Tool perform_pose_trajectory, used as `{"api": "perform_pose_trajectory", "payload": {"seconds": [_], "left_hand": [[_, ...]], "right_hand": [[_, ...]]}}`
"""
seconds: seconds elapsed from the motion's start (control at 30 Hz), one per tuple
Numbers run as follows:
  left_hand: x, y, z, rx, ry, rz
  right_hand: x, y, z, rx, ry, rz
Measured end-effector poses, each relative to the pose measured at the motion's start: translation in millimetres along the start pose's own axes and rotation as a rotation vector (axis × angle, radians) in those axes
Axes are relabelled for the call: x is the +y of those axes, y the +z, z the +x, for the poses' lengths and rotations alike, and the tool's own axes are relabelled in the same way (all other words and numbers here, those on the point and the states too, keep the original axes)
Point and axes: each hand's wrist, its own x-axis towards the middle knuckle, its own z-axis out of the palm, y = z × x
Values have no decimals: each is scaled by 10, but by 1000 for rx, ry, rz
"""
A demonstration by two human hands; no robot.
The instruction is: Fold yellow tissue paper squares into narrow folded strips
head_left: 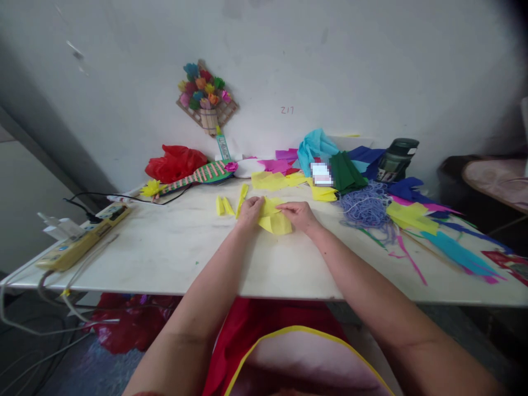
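Both hands rest on a piece of yellow tissue paper (277, 223) near the middle of the white table (173, 253). My left hand (249, 212) presses its left edge with curled fingers. My right hand (300, 214) pinches the paper's upper right edge. Folded yellow paper strips (225, 206) lie just left of my left hand.
More yellow sheets (270, 180), pink, blue and green tissue paper, purple yarn (367, 209) and a dark bottle (396, 159) crowd the back right. A power strip (82, 239) with cables sits at the left edge. A red bag (175, 162) and paper-flower craft (206, 96) are by the wall.
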Motion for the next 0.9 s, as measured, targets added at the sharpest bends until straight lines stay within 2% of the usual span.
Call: {"api": "perform_pose_trajectory", "payload": {"seconds": [0.13, 0.43, 0.63, 0.77, 0.9], "left_hand": [[14, -4, -19, -58, 38, -32], [48, -3, -48, -93, 8, -60], [63, 5, -75, -125, 29, -78], [89, 10, -103, -167, 70, -100], [121, 10, -129, -214, 91, -117]], "right_hand": [[13, 2, 2, -1, -18, -8], [-24, -28, -6, -38, 28, 34], [-53, -62, -7, -75, 221, 245], [-48, -31, -3, -81, 271, 283], [-36, -21, -15, -161, 327, 343]]}}
